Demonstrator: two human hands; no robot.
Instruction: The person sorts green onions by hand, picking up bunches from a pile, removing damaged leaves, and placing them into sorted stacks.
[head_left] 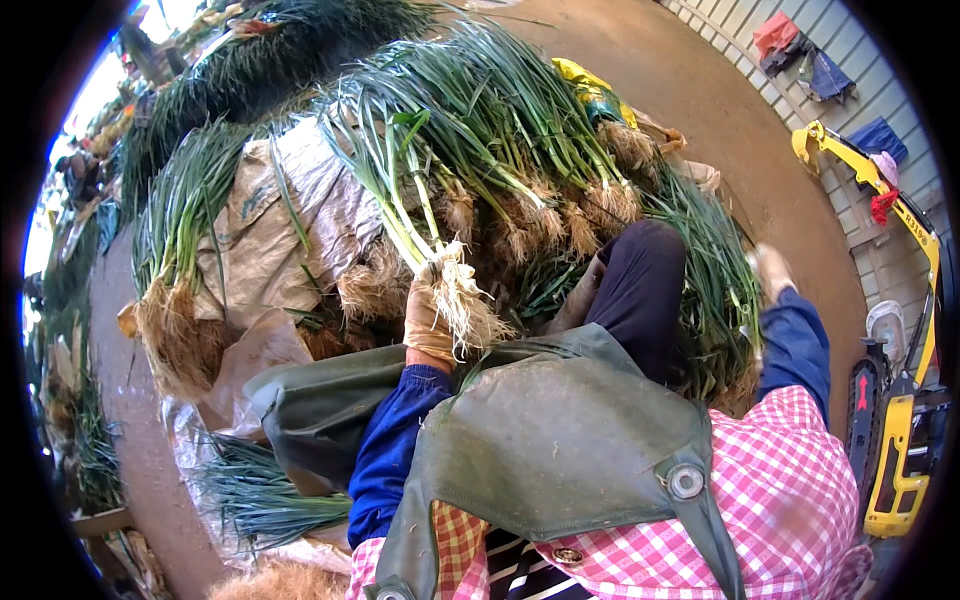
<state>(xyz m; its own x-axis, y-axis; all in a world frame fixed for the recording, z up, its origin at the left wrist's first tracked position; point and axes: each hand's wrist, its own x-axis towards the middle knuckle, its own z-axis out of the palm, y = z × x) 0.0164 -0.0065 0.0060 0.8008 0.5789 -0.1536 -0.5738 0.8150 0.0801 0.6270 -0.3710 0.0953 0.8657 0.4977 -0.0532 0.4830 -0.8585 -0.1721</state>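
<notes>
My left hand (428, 318), in a tan glove, is closed around a small bunch of green onions (408, 225). Their pale, stringy roots hang over the hand toward my lap, and the green leaves point away from me. My right hand (772, 272) is smeared by motion beside the right-hand heap of green onions (705, 270), so its fingers cannot be made out. A larger pile of green onions (490, 120) lies in front of me, with bushy roots facing my knees.
At the left, rooted green onions (185, 230) lean beside a tan sheet (285, 220). More leaves (265, 490) lie on plastic sheeting by my left leg. A yellow toy-like excavator (895, 460) stands at the right, near a panelled wall (740, 50). Brown floor (620, 40) lies beyond.
</notes>
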